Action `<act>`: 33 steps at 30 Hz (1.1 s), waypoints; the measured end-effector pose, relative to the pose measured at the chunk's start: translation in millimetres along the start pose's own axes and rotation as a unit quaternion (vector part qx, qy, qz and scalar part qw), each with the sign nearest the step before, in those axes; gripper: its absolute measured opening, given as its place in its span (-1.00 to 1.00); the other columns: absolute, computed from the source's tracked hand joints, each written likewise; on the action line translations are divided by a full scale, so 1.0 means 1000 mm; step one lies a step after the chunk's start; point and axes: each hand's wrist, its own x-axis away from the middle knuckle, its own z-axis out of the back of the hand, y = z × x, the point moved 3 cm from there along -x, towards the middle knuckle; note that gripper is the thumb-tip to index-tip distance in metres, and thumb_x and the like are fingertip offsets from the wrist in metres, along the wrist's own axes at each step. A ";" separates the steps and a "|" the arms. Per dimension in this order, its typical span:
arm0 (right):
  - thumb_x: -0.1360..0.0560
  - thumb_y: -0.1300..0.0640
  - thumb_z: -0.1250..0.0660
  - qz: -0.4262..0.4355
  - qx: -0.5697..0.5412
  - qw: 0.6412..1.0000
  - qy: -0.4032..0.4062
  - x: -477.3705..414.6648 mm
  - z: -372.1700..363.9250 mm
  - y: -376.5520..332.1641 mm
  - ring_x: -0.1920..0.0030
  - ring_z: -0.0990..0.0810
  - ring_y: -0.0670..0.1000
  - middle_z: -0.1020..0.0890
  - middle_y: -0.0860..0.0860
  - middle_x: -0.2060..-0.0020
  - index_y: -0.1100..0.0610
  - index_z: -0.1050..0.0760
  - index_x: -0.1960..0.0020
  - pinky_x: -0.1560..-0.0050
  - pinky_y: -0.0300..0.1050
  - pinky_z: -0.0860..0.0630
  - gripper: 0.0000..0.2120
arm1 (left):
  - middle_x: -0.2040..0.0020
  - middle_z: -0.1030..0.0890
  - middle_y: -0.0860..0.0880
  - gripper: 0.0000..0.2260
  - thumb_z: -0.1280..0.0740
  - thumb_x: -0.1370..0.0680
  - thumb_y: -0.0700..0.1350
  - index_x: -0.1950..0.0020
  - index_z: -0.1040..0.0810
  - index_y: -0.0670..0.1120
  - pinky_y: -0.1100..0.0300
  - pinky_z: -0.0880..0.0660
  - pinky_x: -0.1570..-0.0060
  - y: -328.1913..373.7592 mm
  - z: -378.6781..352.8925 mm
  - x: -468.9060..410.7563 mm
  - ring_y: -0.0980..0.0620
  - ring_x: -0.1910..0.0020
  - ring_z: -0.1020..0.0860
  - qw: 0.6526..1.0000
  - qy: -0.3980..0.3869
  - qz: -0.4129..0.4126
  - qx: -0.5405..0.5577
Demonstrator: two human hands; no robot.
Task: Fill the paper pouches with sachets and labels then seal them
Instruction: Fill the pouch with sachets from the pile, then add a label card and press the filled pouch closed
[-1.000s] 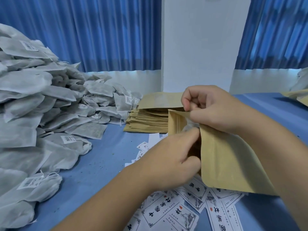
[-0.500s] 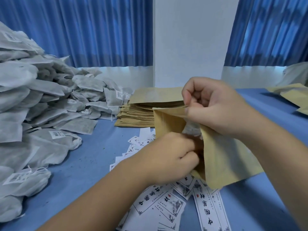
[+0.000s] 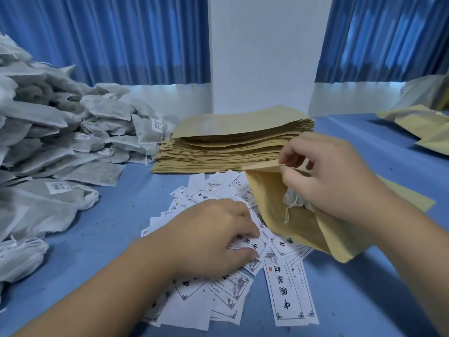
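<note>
Head view: my right hand (image 3: 325, 176) is pinching the pouch (image 3: 298, 229) open by its top edge, just above the labels, and a sachet (image 3: 295, 203) is already sitting inside. My left hand (image 3: 213, 237) is pinching a label (image 3: 252, 244) from the spread. By my reckoning, that label is going in next, then sealing. The stack (image 3: 233, 142) and sachet pile (image 3: 48, 142) are waiting.

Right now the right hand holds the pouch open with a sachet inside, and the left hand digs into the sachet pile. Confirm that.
Wrong on one point: the left hand is not in the sachet pile; its fingers pinch at the printed labels spread on the table, as the head view shows. The right hand does hold the pouch open with a sachet inside.
</note>
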 end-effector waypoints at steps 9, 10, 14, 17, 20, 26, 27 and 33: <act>-0.38 0.21 -0.42 -0.082 -0.150 0.985 0.033 0.024 0.016 0.020 0.32 -0.60 -0.16 -0.63 -0.11 0.34 0.00 -0.58 0.30 0.28 -0.38 -0.46 -0.86 | -0.06 -0.57 0.11 -0.63 -0.01 -0.65 0.12 -0.17 -0.55 0.03 0.15 -0.45 -0.04 0.005 0.001 0.000 0.13 -0.06 -0.49 0.998 0.022 -0.025 -0.044; -0.39 0.20 -0.42 -0.092 -0.161 0.982 0.035 0.024 0.017 0.023 0.32 -0.61 -0.14 -0.64 -0.12 0.35 0.00 -0.59 0.29 0.28 -0.35 -0.48 -0.87 | -0.04 -0.59 0.11 -0.62 0.01 -0.65 0.11 -0.14 -0.56 0.03 0.16 -0.45 -0.01 0.004 0.002 0.000 0.13 -0.02 -0.50 0.999 0.032 -0.020 -0.037; -0.39 0.19 -0.41 -0.102 -0.177 0.978 0.031 0.024 0.016 0.027 0.28 -0.61 -0.08 -0.64 -0.09 0.36 0.01 -0.60 0.29 0.29 -0.25 -0.50 -0.88 | 0.12 -0.63 0.10 -0.70 -0.08 -0.55 -0.01 0.00 -0.61 0.02 0.18 -0.49 0.11 0.010 0.008 0.001 0.07 0.11 -0.57 0.996 0.064 -0.025 -0.054; -0.38 0.21 -0.42 -0.083 -0.158 0.983 0.039 0.023 0.018 0.025 0.27 -0.58 -0.12 -0.62 -0.11 0.34 0.00 -0.59 0.31 0.27 -0.35 -0.46 -0.85 | 0.16 -0.66 0.03 -0.81 -0.25 -0.49 -0.20 0.11 -0.67 -0.07 0.07 -0.52 0.10 0.020 0.015 0.001 -0.05 0.11 -0.62 0.973 0.164 -0.107 -0.124; -0.38 0.21 -0.42 -0.084 -0.168 0.981 0.046 0.022 0.020 0.026 0.29 -0.56 -0.14 -0.62 -0.11 0.35 0.03 -0.59 0.31 0.29 -0.43 -0.42 -0.87 | 0.10 -0.66 -0.02 -0.87 -0.35 -0.49 -0.27 0.11 -0.69 -0.11 0.00 -0.45 0.21 0.034 0.022 0.002 -0.13 0.13 -0.59 0.940 0.268 -0.148 -0.152; -0.36 0.21 -0.43 -0.060 -0.149 0.985 0.063 0.020 0.027 0.029 0.27 -0.55 -0.13 -0.61 -0.09 0.36 0.04 -0.60 0.31 0.27 -0.35 -0.44 -0.88 | 0.20 -0.63 -0.07 -0.86 -0.41 -0.44 -0.32 0.08 -0.70 -0.13 0.08 -0.39 0.42 0.068 0.026 -0.021 -0.10 0.34 -0.48 0.928 0.297 -0.184 -0.130; -0.36 0.21 -0.43 -0.055 -0.144 0.986 0.068 0.020 0.028 0.030 0.28 -0.55 -0.13 -0.61 -0.09 0.36 0.04 -0.60 0.31 0.27 -0.33 -0.44 -0.89 | 0.23 -0.62 -0.08 -0.87 -0.40 -0.44 -0.31 0.10 -0.69 -0.13 0.09 -0.37 0.43 0.072 0.024 -0.028 -0.09 0.34 -0.47 0.927 0.287 -0.191 -0.148; -0.35 0.22 -0.44 -0.027 -0.099 0.993 0.062 0.019 0.029 0.029 0.25 -0.55 -0.09 -0.61 -0.10 0.36 0.03 -0.59 0.30 0.19 -0.24 -0.46 -0.89 | 0.33 -0.54 -0.04 -0.83 -0.32 -0.49 -0.27 0.24 -0.64 -0.09 0.10 -0.31 0.35 0.087 0.013 -0.055 -0.06 0.34 -0.47 0.893 0.275 -0.251 -0.252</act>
